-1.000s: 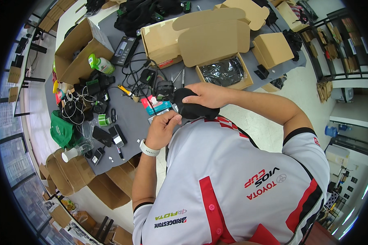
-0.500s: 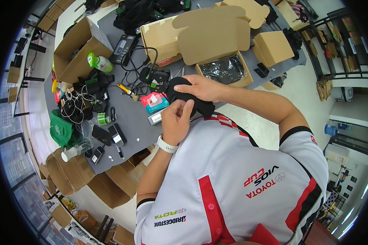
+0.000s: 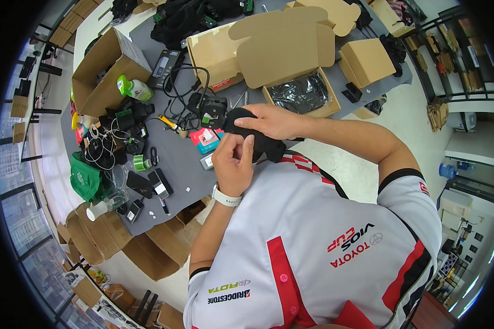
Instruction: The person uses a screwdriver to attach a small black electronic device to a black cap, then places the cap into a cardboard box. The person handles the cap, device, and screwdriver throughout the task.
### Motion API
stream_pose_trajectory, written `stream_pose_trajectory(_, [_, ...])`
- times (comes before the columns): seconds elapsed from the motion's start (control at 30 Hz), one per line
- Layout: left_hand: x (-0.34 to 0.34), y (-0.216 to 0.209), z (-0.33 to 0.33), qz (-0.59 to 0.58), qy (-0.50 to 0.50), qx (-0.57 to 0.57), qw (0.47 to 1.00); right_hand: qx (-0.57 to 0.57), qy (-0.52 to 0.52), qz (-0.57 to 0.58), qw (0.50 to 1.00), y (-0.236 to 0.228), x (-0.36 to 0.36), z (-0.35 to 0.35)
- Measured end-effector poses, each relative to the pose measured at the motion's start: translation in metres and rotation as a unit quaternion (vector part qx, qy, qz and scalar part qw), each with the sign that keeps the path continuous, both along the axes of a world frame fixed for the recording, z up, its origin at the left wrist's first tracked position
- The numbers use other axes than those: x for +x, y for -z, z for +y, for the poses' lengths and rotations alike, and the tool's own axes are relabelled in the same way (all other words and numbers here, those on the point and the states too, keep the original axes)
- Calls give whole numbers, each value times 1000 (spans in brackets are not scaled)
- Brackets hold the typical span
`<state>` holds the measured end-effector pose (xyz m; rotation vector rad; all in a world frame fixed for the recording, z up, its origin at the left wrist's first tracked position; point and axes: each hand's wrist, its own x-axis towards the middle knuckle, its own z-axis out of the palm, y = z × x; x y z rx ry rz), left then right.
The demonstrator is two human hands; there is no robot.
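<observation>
Close to my body, at the table's near edge, I hold a soft black fabric piece (image 3: pixel 264 146), rounded at its far end. My right hand (image 3: pixel 275 122) grips it from the right, thumb lying across the top. My left hand (image 3: pixel 233 164), with a white watch at its wrist, has curled fingers pressed against the fabric's left side; whether a small part is pinched there is hidden. Just beyond the fabric lies a black device (image 3: pixel 213 112) with cables. A blue and pink wipes packet (image 3: pixel 205 140) sits left of it, partly behind my left hand.
An open cardboard box (image 3: pixel 301 93) with a black plastic bag inside stands beyond my right forearm, beside a closed box (image 3: pixel 366 61). A yellow-handled tool (image 3: pixel 168 122), a spray bottle (image 3: pixel 135 88), tangled cables and a green bag (image 3: pixel 84 176) cover the left side of the grey table.
Both hands stay on the black fabric. The left hand has shifted slightly left and down, and the fabric's lower end has turned a little. The view has tilted slightly.
</observation>
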<state>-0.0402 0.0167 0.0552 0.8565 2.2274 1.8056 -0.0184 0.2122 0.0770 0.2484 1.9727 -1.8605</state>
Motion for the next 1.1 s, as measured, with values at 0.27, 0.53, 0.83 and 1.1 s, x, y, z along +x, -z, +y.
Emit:
stream_pose_trajectory(0.27, [-19, 40, -34, -172, 50, 26, 983, 99, 5, 15, 995, -6, 0, 7])
stream_pose_trajectory(0.53, [-38, -1, -44, -1, 127, -88, 988, 111, -64, 73, 989, -8, 7, 6])
stream_pose_trajectory(0.83, [-45, -3, -38, -24, 169, -100, 980, 37, -134, 0, 990, -13, 3, 12])
stream_pose_trajectory(1.1, [-51, -3, -53, -52, 168, -115, 978, -72, -294, -146, 942, -2, -1, 46])
